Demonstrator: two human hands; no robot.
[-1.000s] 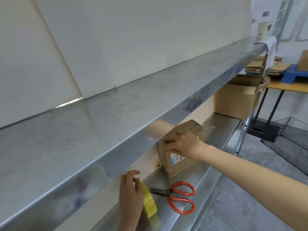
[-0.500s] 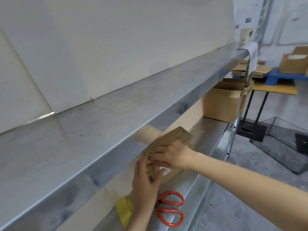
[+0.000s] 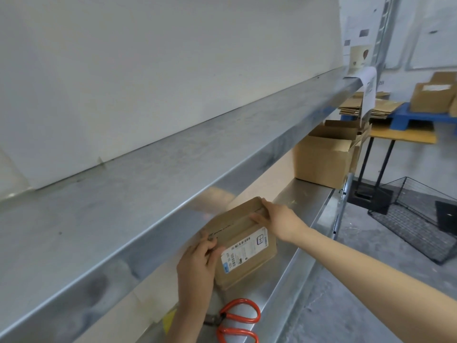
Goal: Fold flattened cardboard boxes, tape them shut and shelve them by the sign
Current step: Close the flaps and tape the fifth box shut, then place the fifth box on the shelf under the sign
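A small brown cardboard box [image 3: 244, 246] with a white printed label stands on the lower metal shelf [image 3: 304, 201]. Its top flaps meet along a dark seam. My left hand [image 3: 197, 266] grips the box's near left end, fingers curled over the top edge. My right hand [image 3: 274, 216] holds the far right end, its fingers laid over the top seam. A yellow tape roll [image 3: 169, 320] lies on the shelf behind my left wrist, mostly hidden. A paper sign [image 3: 368, 90] hangs from the upper shelf's far end.
Orange-handled scissors [image 3: 237, 320] lie on the shelf just below the box. A larger open carton [image 3: 324, 159] stands farther along the shelf. Beyond are a table with flattened cardboard [image 3: 361, 107], a blue pallet [image 3: 418, 117] with boxes, and a black wire basket [image 3: 415, 219] on the floor.
My left hand left the tape roll and came up to the box's left end. My right hand slid to the right end. The box now shows its label fully.
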